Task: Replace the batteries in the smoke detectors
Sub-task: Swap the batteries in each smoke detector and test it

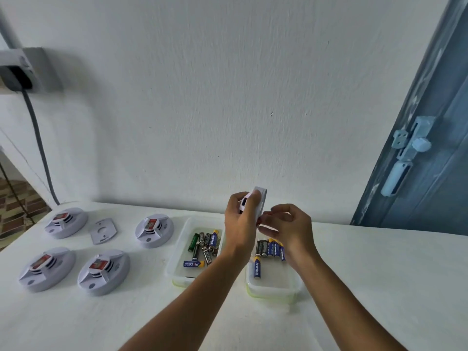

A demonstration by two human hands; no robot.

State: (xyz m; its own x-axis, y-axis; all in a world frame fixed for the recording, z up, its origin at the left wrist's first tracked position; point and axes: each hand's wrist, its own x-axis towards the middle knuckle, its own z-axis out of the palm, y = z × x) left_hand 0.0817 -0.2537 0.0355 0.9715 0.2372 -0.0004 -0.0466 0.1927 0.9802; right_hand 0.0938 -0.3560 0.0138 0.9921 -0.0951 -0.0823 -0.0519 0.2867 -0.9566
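White table (379, 274): four smoke detectors (101, 271) at nine o'clock, two battery tubs (177, 262) at centre. Fifth detector (260, 201) raised on edge above the tubs — left hand (240, 221) grips it; right hand (291, 226), fingers curled, pinches at its three o'clock rim — contents indiscernible.

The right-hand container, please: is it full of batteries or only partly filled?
Partly filled: the right-hand container has batteries at its far end, and the near floor is bare.

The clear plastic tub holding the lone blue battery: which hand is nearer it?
Right. The right hand hovers over the far end of that clear plastic tub; the left hand, gripping a white smoke detector, is off its left side.
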